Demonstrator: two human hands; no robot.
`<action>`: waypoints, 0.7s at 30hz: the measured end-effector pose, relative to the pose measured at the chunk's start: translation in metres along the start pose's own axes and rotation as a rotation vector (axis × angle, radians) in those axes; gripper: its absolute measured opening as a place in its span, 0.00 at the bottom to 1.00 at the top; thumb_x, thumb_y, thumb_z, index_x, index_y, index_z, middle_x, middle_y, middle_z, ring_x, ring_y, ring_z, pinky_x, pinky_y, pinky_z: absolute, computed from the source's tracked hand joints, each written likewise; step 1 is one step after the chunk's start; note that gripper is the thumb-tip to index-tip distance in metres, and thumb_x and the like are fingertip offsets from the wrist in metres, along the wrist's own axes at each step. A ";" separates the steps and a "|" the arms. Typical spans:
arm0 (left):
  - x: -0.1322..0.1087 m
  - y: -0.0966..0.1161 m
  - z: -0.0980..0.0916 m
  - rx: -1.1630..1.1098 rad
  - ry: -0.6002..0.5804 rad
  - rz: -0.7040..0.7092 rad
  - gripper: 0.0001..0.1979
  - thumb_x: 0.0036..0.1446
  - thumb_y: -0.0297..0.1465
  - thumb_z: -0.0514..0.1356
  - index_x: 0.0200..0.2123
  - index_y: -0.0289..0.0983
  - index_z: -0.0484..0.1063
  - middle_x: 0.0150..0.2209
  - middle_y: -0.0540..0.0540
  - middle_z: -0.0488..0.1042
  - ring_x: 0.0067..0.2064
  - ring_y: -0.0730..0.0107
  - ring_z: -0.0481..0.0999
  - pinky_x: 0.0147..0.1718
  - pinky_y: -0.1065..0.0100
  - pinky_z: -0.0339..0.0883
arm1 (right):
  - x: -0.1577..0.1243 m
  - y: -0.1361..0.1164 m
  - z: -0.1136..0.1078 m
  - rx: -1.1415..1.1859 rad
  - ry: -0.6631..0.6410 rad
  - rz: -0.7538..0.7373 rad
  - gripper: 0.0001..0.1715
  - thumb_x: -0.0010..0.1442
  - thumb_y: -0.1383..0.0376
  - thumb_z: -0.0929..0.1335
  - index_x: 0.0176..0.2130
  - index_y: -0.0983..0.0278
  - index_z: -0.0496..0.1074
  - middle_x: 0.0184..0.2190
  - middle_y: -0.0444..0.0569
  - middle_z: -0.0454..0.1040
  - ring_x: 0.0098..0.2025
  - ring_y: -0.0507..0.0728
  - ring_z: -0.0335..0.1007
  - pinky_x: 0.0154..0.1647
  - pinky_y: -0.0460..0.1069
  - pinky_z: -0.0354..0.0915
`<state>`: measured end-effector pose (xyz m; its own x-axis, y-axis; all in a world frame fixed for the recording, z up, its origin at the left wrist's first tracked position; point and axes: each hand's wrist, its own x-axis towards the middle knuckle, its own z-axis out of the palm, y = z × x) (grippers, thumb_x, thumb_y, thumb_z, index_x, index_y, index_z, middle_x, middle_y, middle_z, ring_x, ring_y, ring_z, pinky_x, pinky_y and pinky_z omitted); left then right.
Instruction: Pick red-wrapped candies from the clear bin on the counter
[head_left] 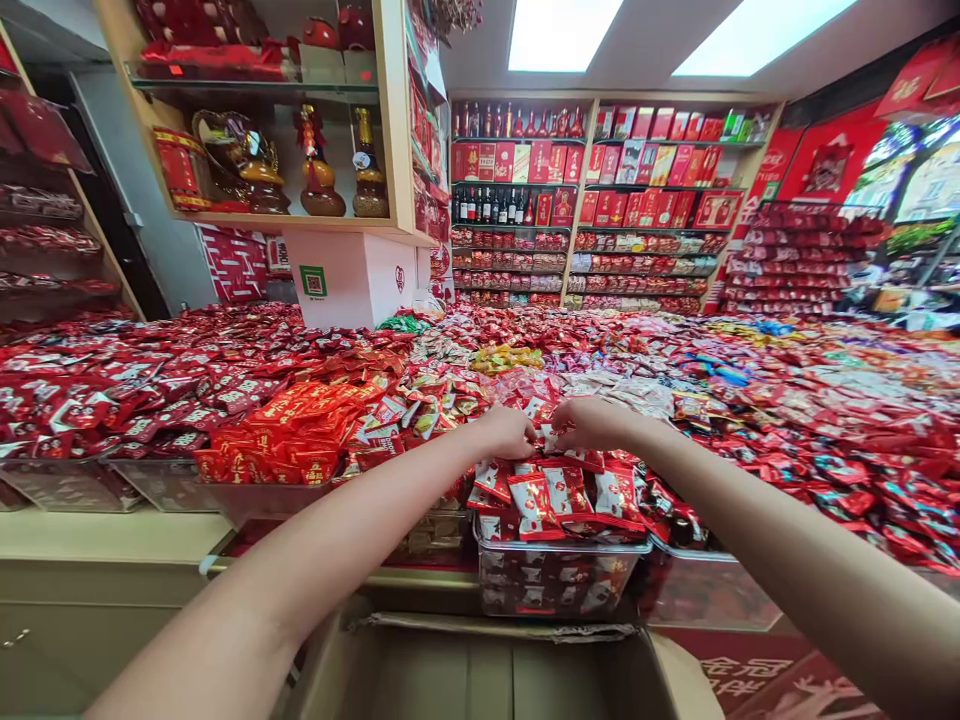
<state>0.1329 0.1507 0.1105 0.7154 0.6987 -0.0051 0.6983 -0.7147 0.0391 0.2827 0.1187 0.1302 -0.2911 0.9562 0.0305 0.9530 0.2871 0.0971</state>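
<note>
Both my arms stretch forward over a clear plastic bin heaped with small red-and-white candy packets. My left hand has its fingers curled in at the back of the heap, closed on a candy packet. Just to its right, my right hand bends its fingers down over the same spot, closed on a packet too. A small red-and-white packet shows between the two hands. The fingertips are partly hidden among the wrappers.
An open cardboard box stands below the bin, nearest me. Orange-red packets fill a bin on the left, and dark red packets pile up on the right. A white pillar and shelves of bottles and boxes stand behind.
</note>
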 end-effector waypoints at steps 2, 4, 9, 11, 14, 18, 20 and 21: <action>0.001 -0.001 -0.003 -0.016 -0.031 0.015 0.13 0.51 0.35 0.56 0.39 0.37 0.72 0.38 0.47 0.77 0.38 0.67 0.74 0.42 0.60 0.64 | -0.001 0.001 0.002 0.018 0.002 -0.017 0.16 0.49 0.63 0.67 0.39 0.63 0.74 0.35 0.49 0.77 0.37 0.57 0.71 0.33 0.46 0.62; 0.002 -0.004 -0.005 -0.035 -0.038 0.033 0.14 0.50 0.33 0.57 0.41 0.38 0.71 0.39 0.47 0.77 0.38 0.67 0.74 0.40 0.63 0.65 | -0.003 -0.001 0.004 0.028 0.035 -0.029 0.16 0.50 0.64 0.66 0.40 0.65 0.73 0.37 0.51 0.76 0.38 0.58 0.70 0.35 0.47 0.62; -0.017 -0.017 -0.008 -0.092 0.063 0.087 0.16 0.50 0.34 0.55 0.43 0.40 0.71 0.42 0.46 0.76 0.42 0.65 0.73 0.40 0.69 0.63 | -0.016 -0.022 0.005 0.072 0.148 -0.146 0.12 0.54 0.65 0.64 0.37 0.64 0.74 0.37 0.51 0.76 0.42 0.58 0.68 0.44 0.50 0.59; -0.033 -0.021 -0.008 -0.112 0.103 0.121 0.15 0.49 0.34 0.56 0.41 0.38 0.72 0.42 0.45 0.76 0.43 0.65 0.73 0.41 0.69 0.62 | -0.023 -0.033 0.009 0.122 0.161 -0.243 0.10 0.53 0.65 0.65 0.35 0.63 0.75 0.36 0.48 0.76 0.40 0.57 0.68 0.44 0.49 0.58; -0.056 -0.023 -0.002 -0.142 0.137 0.162 0.13 0.48 0.33 0.57 0.39 0.39 0.73 0.39 0.46 0.77 0.41 0.67 0.73 0.40 0.70 0.62 | -0.027 -0.044 0.021 0.154 0.156 -0.302 0.09 0.53 0.66 0.66 0.35 0.64 0.75 0.34 0.49 0.77 0.39 0.58 0.68 0.42 0.49 0.59; -0.073 -0.021 0.012 -0.177 0.185 0.184 0.10 0.50 0.33 0.57 0.37 0.40 0.74 0.36 0.48 0.78 0.39 0.68 0.73 0.40 0.69 0.62 | -0.023 -0.046 0.037 0.138 0.168 -0.251 0.09 0.53 0.69 0.64 0.33 0.64 0.74 0.32 0.48 0.77 0.37 0.57 0.67 0.39 0.49 0.58; -0.078 -0.020 0.019 -0.193 0.231 0.176 0.11 0.51 0.33 0.57 0.37 0.40 0.74 0.38 0.46 0.77 0.41 0.66 0.72 0.43 0.66 0.61 | -0.021 -0.043 0.042 0.126 0.184 -0.223 0.09 0.54 0.70 0.63 0.33 0.64 0.74 0.31 0.48 0.76 0.36 0.57 0.67 0.37 0.48 0.58; -0.080 -0.019 0.023 -0.201 0.254 0.170 0.11 0.51 0.34 0.57 0.38 0.39 0.74 0.38 0.46 0.77 0.42 0.65 0.71 0.45 0.65 0.60 | -0.020 -0.042 0.043 0.119 0.193 -0.214 0.09 0.54 0.70 0.63 0.33 0.64 0.73 0.31 0.48 0.76 0.36 0.57 0.66 0.37 0.48 0.58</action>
<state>0.0627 0.1081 0.0870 0.7749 0.5737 0.2654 0.5329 -0.8187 0.2139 0.2517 0.0902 0.0830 -0.4860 0.8481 0.2111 0.8682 0.4962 0.0049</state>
